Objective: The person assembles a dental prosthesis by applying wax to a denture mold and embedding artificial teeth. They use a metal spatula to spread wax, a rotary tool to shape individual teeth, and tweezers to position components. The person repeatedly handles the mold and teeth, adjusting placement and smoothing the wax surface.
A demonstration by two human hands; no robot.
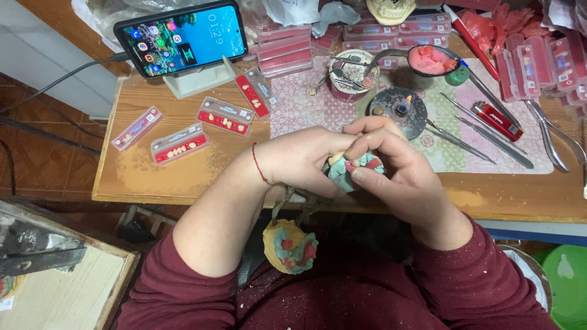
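At the bench's front edge [183,192], left hand [306,159] and right hand [397,177] pinching a dental cast [351,171]; tools well apart

Maroon sleeves [183,293] (dust-speckled), thin red string bracelet [259,166] on left wrist.

Hands: your left hand [302,160] and right hand [391,165] close together around a teal-and-pink dental cast [354,171].
Below: a second cast [290,245], yellow and teal, hangs at your lap.
Table [183,177]: tooth cards [179,144], a small lit burner [398,110], a red lighter [496,118], metal tools [483,143].
Back left: a phone [181,38] on its stand.
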